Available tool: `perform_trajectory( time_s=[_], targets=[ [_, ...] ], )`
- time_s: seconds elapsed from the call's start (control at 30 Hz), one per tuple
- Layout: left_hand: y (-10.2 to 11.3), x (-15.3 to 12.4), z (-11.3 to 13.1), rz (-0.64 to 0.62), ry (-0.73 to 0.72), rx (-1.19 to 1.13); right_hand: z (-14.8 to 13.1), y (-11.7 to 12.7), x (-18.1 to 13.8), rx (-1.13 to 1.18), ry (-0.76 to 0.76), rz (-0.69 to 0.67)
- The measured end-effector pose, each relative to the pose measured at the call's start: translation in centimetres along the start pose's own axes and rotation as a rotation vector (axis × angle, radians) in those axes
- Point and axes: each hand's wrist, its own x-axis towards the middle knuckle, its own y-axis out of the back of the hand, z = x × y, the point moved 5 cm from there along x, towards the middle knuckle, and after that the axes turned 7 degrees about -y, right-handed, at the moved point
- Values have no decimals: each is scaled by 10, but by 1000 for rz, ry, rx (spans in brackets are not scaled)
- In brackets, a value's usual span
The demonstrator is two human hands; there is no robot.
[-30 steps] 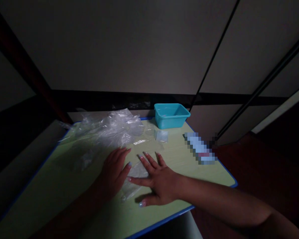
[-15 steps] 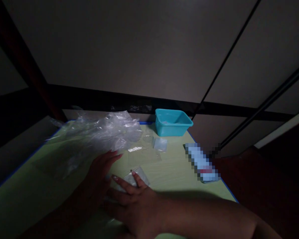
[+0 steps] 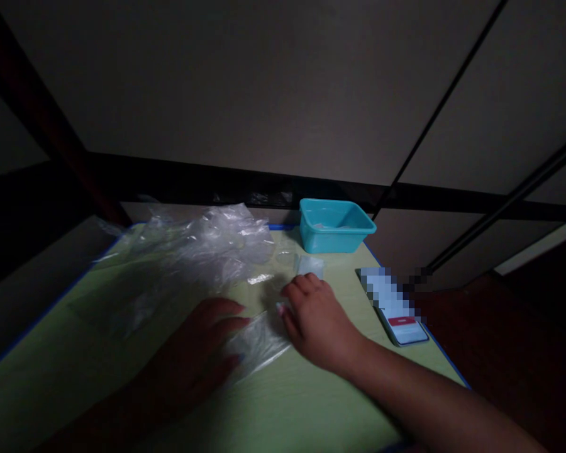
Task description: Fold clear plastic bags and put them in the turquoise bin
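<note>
A clear plastic bag (image 3: 260, 345) lies on the table between my hands, slightly tilted and shiny. My right hand (image 3: 317, 319) has its fingers curled and closed at the bag's right end, which it partly hides. At the other end is my left hand (image 3: 202, 349), dim and a little blurred. Its thumb and fingers are apart, with the tips at the bag's left edge. Just beyond my right knuckles lies a small folded pale-blue clear packet (image 3: 310, 265). Another flat clear sheet, with a bright glint (image 3: 260, 279), lies beyond the bag.
A crumpled heap of clear plastic (image 3: 217, 242) covers the table's back left. At the back right stands a turquoise basin (image 3: 336, 239) with pale pieces inside. A phone (image 3: 393, 308), partly pixelated, lies near the right edge. The pale green table (image 3: 306, 409) has blue edging; cabinet panels rise behind.
My right hand has risen away from my left, going from spread flat over the bag to curled at its right end. The bag now shows more fully. The view has shifted slightly.
</note>
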Motion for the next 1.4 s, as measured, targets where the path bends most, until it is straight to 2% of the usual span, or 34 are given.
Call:
perform_trajectory(
  time_s=[0.1,0.17,0.27,0.4,0.5,0.73,0.93,1.03,1.23,1.33,1.4],
  targets=[
    [-8,7,17,-161,-189,-68,30,0,2,176,-193,-98],
    [-13,10,23,-236,-239,-99,42,-2,2,320,-220,-153],
    [-16,11,24,-266,-237,-98,53,-11,6,451,-265,-253],
    [-19,8,22,-317,-225,-63,61,-36,7,683,-436,-529],
    [-21,6,21,-340,-218,-52,60,-47,7,831,-490,-603],
    [-17,10,25,-281,-217,-49,49,-54,3,929,-494,-607],
    [-15,12,28,-269,-216,-34,46,-51,2,896,-401,-456],
    [-14,13,29,-278,-205,-28,49,-51,3,831,-431,-398],
    [-18,10,29,-336,-193,3,51,-58,8,741,-473,-502],
    [-19,8,28,-339,-194,12,49,-58,8,724,-443,-542],
    [-19,8,28,-336,-190,9,44,-56,7,733,-370,-529]
  ],
)
